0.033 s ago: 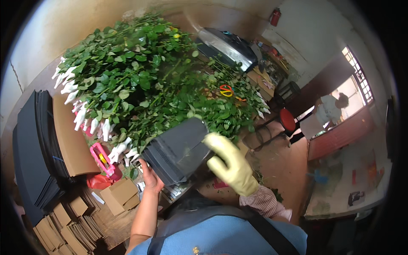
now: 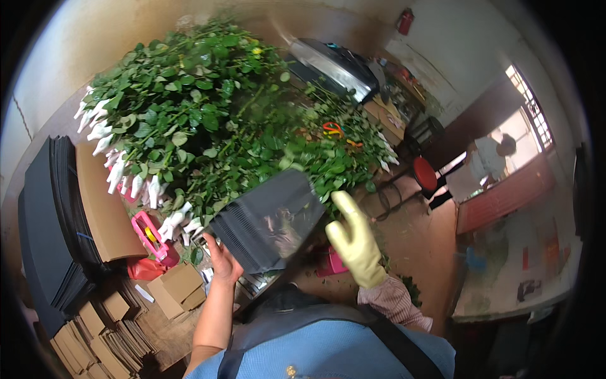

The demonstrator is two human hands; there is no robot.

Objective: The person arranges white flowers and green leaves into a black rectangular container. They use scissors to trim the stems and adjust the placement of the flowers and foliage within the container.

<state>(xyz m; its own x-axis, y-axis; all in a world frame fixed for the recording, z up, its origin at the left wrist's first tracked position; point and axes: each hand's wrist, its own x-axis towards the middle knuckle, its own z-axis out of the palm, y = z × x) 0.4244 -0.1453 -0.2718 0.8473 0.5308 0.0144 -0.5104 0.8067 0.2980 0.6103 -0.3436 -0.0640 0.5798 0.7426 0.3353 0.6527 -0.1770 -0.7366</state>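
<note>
A dark grey stack of sheets [image 2: 271, 218] with ridged, layered edges tilts in front of me, its upper face shiny. My bare left hand [image 2: 224, 260] grips its lower left edge, thumb on the near side and the other fingers partly hidden. To the right of the stack, my right hand [image 2: 356, 243] wears a pale yellow rubber glove. Its thumb and fingers are spread, apart from the stack, holding nothing. Beyond the stack lies a large heap of leafy green stems [image 2: 202, 114], with white-wrapped flower heads [image 2: 101, 129] along its left side.
Black boards [image 2: 47, 221] and brown cardboard [image 2: 104, 208] stand at the left. A pink tape dispenser [image 2: 151, 237] sits beside folded cartons [image 2: 180, 287]. Orange-handled scissors [image 2: 332, 129] lie on the leaves. A red stool [image 2: 425, 174] and another person [image 2: 486, 161] are at the right.
My gloved right hand has moved right and slightly down, away from the stack's right edge, uncovering its corner. My left hand keeps its hold.
</note>
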